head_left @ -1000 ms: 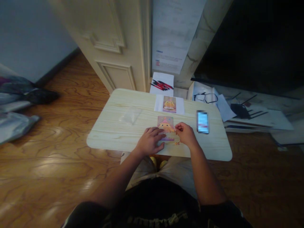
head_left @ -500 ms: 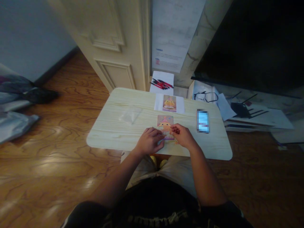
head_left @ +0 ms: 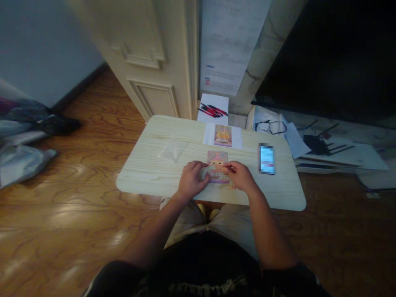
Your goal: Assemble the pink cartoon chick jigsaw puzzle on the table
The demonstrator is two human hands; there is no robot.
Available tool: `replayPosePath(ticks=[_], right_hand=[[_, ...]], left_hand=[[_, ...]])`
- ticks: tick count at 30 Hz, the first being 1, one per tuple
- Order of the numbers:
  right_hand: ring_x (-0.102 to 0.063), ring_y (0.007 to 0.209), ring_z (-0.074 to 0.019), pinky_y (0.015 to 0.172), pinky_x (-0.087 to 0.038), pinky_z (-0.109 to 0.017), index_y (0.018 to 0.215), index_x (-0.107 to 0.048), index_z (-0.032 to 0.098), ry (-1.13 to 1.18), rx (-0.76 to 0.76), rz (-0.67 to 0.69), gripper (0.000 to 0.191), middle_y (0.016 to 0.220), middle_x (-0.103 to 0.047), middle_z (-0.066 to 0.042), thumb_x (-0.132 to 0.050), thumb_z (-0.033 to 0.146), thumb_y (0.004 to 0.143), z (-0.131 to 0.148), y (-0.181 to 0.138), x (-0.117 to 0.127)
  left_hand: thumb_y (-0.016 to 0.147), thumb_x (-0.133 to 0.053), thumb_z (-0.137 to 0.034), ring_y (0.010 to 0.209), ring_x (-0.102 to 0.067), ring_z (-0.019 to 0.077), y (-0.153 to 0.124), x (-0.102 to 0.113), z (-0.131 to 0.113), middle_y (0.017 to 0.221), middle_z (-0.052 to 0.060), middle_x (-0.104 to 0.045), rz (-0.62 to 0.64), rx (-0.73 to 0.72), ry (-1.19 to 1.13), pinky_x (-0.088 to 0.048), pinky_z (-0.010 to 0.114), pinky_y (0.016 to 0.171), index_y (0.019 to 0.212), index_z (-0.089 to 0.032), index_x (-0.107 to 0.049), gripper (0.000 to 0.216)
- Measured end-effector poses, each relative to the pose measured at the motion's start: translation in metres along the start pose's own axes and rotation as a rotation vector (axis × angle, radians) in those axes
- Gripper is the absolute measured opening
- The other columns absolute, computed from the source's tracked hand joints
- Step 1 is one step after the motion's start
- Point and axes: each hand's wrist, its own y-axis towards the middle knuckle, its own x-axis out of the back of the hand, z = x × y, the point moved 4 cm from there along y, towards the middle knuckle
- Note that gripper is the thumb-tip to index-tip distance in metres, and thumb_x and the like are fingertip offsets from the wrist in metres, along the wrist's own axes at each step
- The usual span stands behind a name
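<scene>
A jigsaw puzzle point(head_left: 217, 157) with a cartoon figure on a pinkish ground lies flat on the pale wood-grain table point(head_left: 148, 165). My left hand point(head_left: 192, 180) rests along the puzzle's left side, fingers stretched out and thumb apart, with fingertips touching its edge. At the right side, my right hand point(head_left: 240, 175) pinches what looks like a small puzzle piece, mostly covered by the fingertips. Several loose orange puzzle pieces point(head_left: 232, 187) lie just below that hand. Beyond the puzzle is a white sheet point(head_left: 237, 137) bearing a printed cartoon picture point(head_left: 223, 136).
A clear plastic bag point(head_left: 172, 150) lies on the table's left part, a phone point(head_left: 266, 159) on its right. Behind the table are red and black pens point(head_left: 213, 110) on paper, eyeglasses point(head_left: 274, 127) and a black router point(head_left: 318, 144). A cabinet door point(head_left: 154, 97) stands behind left.
My left hand has shifted up and slightly left off the puzzle's lower part, uncovering more of it. The right hand stays pinched at the right edge. The view has shifted slightly.
</scene>
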Motion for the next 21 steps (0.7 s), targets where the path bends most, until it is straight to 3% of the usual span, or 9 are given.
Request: replayPosePath(ticks=[9, 15, 21], right_hand=[[-0.073, 0.084, -0.0181, 0.08, -0.056, -0.029, 0.098, -0.078, 0.026, -0.114, -0.013, 0.034, 0.015, 0.094, -0.08, -0.001, -0.074, 0.019, 0.086, 0.02, 0.031, -0.016], [-0.073, 0.088, -0.0191, 0.084, -0.055, -0.029, 0.096, -0.08, 0.027, -0.213, 0.035, 0.114, 0.015, 0.096, -0.08, -0.001, -0.074, 0.018, 0.086, 0.028, 0.044, -0.024], [-0.072, 0.096, -0.0208, 0.092, -0.054, -0.033, 0.1, -0.078, 0.023, -0.301, 0.077, 0.096, 0.018, 0.103, -0.079, -0.005, -0.068, 0.013, 0.089, 0.038, 0.043, -0.027]], left_hand=[[0.091, -0.064, -0.033, 0.123, -0.058, 0.0276, 0.001, -0.007, -0.003, 0.132, 0.005, -0.068, 0.044, -0.002, 0.087, -0.045, 0.047, 0.105, 0.13, -0.027, -0.067, 0.04], [0.092, -0.063, -0.032, 0.12, -0.059, 0.0291, 0.002, -0.009, -0.003, 0.13, 0.006, -0.07, 0.059, -0.011, 0.112, -0.046, 0.048, 0.102, 0.13, -0.027, -0.068, 0.039], [0.089, -0.066, -0.03, 0.118, -0.059, 0.0309, 0.001, -0.011, -0.003, 0.127, 0.007, -0.071, 0.05, -0.025, 0.114, -0.046, 0.051, 0.099, 0.122, -0.026, -0.072, 0.034]])
